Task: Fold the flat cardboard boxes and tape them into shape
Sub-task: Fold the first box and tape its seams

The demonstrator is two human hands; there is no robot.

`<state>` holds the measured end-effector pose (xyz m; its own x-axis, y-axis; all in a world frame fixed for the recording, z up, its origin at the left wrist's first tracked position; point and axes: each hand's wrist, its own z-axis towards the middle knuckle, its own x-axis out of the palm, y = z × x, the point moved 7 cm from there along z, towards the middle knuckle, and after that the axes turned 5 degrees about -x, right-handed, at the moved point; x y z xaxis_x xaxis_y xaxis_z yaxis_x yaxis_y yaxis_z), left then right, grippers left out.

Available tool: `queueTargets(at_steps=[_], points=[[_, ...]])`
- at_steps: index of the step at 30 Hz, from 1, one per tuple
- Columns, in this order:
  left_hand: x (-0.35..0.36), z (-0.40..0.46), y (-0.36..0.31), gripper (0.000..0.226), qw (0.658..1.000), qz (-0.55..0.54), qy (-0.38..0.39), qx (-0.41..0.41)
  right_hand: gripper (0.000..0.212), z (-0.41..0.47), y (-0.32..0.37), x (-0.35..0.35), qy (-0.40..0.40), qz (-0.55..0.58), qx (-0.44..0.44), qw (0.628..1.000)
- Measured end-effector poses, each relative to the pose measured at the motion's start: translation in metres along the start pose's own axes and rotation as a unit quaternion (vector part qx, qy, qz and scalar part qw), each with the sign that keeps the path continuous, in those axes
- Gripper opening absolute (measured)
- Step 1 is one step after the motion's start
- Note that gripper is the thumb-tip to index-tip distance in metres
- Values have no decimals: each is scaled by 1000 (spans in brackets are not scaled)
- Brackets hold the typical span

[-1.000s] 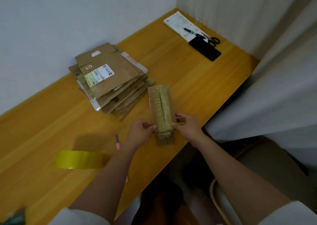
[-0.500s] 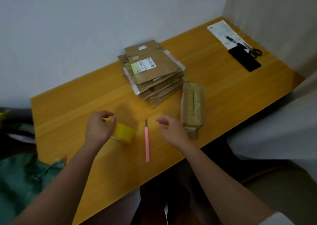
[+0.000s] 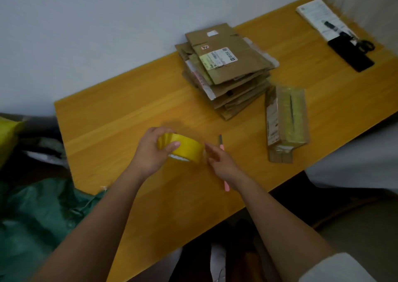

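flat boxes (image 3: 226, 66) stacked; left hand (image 3: 150, 150) grips tape roll (image 3: 183, 148); cutter (image 3: 223, 159) under right hand (image 3: 219, 161).

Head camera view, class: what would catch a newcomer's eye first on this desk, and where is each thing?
The bright yellow tape roll stands out, gripped by the left hand near the front of the wooden table, with the right hand open just beside it. Behind, by the wall, sits a stack of flat cardboard boxes, and right of it a folded, taped box.

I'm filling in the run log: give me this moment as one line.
left hand: grips yellow tape roll | right hand: open beside roll | folded cardboard box: on wooden table
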<state>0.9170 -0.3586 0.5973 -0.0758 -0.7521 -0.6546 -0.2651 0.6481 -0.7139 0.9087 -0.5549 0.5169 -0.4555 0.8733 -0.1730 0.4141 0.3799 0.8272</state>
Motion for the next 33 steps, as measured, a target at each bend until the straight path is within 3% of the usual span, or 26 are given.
queueTargets(at_steps=[4, 11, 15, 23, 31, 33], points=[[-4, 4, 6, 26, 1000, -18, 13, -2, 44, 7, 0, 7, -24, -4, 4, 1000], [-8, 11, 15, 22, 997, -45, 57, -12, 42, 23, -1, 18, -26, -186, -40, 981], [-10, 13, 21, 18, 994, -74, 74, -39, 34, 27, 1, 16, -59, -193, -37, 979], [-17, 12, 27, 14, 986, -134, 71, -67, 11, 32, 9, 13, -50, -210, -55, 975], [-28, 1, 58, 23, 976, -127, 97, -147, 6, 17, 30, -1, -57, -119, -41, 990], [-25, 0, 50, 23, 978, -102, 104, -147, 20, 13, 33, -7, -71, -97, -30, 992]])
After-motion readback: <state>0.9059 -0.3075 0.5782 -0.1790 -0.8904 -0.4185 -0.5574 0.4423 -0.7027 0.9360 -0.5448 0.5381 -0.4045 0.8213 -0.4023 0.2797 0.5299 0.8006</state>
